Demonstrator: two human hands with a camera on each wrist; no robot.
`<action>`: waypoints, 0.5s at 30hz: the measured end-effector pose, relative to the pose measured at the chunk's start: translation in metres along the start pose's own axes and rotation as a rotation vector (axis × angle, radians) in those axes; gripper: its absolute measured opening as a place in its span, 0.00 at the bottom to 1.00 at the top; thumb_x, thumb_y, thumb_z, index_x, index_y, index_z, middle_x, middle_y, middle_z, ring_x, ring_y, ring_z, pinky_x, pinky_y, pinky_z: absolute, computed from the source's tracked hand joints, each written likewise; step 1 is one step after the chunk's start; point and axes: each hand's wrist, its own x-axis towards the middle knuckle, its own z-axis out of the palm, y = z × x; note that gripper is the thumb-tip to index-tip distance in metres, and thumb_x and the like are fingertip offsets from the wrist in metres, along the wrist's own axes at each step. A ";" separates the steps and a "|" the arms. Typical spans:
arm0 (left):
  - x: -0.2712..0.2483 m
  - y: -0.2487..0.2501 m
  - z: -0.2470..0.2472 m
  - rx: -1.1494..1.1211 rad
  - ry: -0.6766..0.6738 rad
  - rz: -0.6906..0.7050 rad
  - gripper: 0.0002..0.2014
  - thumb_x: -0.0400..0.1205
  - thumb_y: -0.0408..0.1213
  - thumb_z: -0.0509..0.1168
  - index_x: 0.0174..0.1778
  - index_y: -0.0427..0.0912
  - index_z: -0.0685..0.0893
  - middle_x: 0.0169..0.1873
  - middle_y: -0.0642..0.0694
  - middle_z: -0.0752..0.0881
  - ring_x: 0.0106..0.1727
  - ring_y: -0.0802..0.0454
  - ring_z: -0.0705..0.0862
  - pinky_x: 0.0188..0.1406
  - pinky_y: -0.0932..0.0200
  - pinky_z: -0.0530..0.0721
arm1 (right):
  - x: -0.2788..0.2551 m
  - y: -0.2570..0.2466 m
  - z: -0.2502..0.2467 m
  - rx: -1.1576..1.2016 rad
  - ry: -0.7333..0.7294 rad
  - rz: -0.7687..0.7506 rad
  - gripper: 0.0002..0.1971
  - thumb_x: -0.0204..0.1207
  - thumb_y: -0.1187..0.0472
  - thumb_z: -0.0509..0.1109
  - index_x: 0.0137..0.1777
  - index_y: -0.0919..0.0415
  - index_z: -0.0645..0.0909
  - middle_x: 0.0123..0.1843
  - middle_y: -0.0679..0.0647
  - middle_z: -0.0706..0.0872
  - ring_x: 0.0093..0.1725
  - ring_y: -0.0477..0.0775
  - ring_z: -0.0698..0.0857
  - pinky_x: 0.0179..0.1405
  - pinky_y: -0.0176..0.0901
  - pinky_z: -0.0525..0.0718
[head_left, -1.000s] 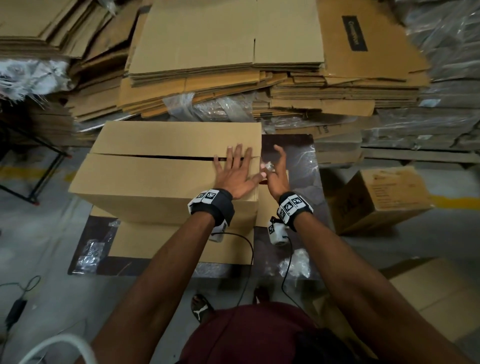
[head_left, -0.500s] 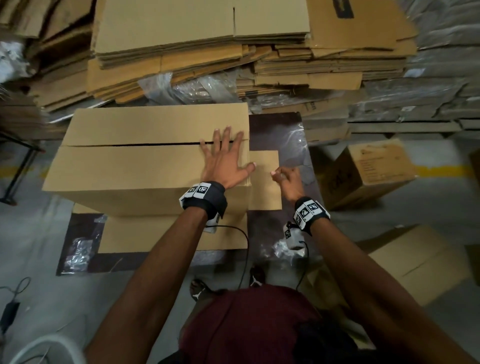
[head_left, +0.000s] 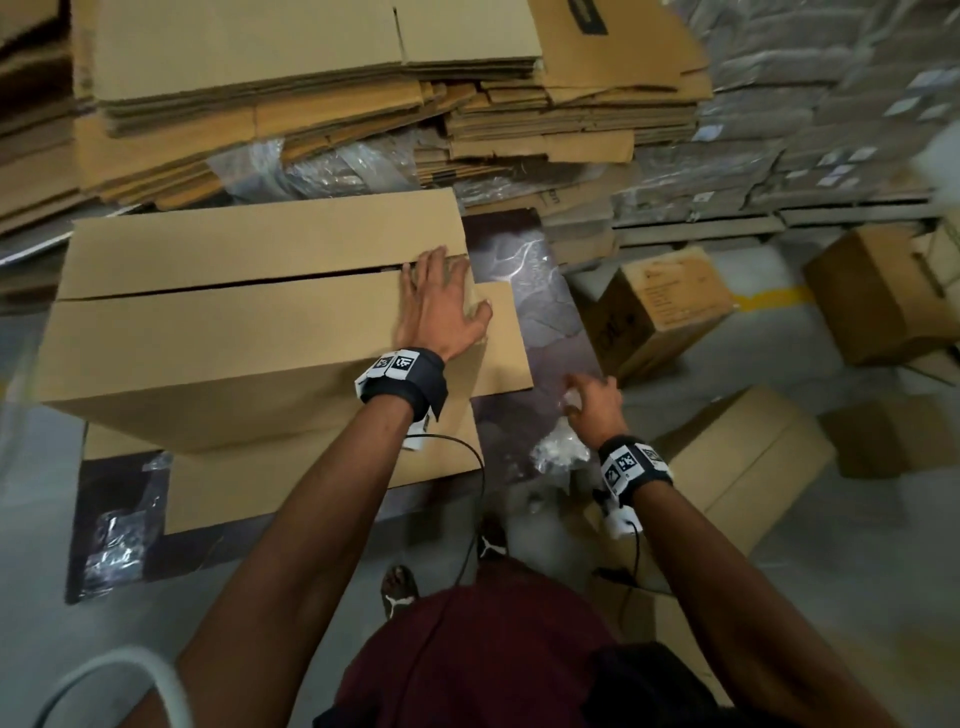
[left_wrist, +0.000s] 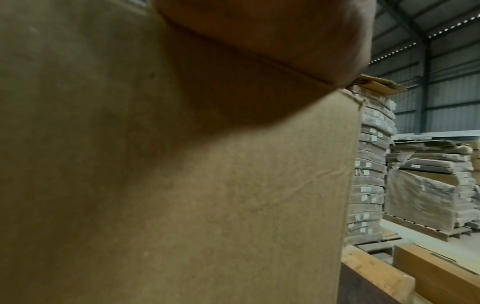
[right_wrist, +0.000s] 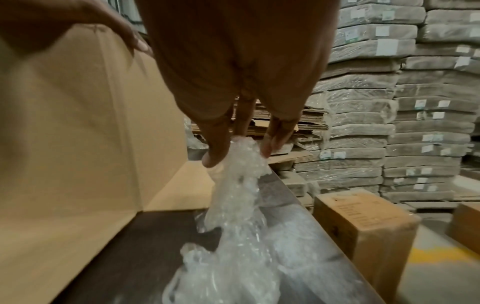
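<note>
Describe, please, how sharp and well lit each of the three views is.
Head view: dim, right edge smeared by motion, left hand on the brown cardboard box sharper. Left wrist view: close cardboard soft, shadowed under the palm; wrapped stacks clearer. Right wrist view: right hand pinching crumpled clear plastic wrap fairly sharp, surroundings blurred.

Dark board (head_left: 511, 421) — flat cardboard (head_left: 311, 483) under a box (head_left: 208, 338), crumpled plastic wrap (head_left: 558, 451) beside.
</note>
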 end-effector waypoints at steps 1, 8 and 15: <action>-0.002 0.000 -0.001 0.008 -0.006 0.001 0.36 0.79 0.58 0.62 0.82 0.44 0.72 0.84 0.35 0.66 0.85 0.36 0.62 0.87 0.35 0.53 | -0.006 0.002 0.004 -0.007 0.025 -0.014 0.12 0.75 0.71 0.76 0.53 0.53 0.85 0.68 0.60 0.83 0.68 0.68 0.79 0.68 0.54 0.76; -0.018 0.005 -0.005 0.019 -0.021 0.038 0.34 0.80 0.56 0.61 0.81 0.41 0.72 0.83 0.34 0.66 0.85 0.34 0.61 0.86 0.32 0.53 | -0.050 0.018 0.027 0.045 0.111 0.075 0.27 0.75 0.80 0.63 0.65 0.53 0.87 0.61 0.56 0.87 0.53 0.62 0.90 0.51 0.61 0.92; -0.028 0.007 -0.009 0.044 -0.027 0.057 0.35 0.82 0.57 0.59 0.82 0.42 0.70 0.85 0.35 0.64 0.86 0.35 0.60 0.86 0.31 0.53 | -0.081 0.018 0.012 0.166 0.121 0.179 0.28 0.75 0.81 0.64 0.72 0.60 0.83 0.72 0.63 0.83 0.60 0.63 0.88 0.67 0.54 0.86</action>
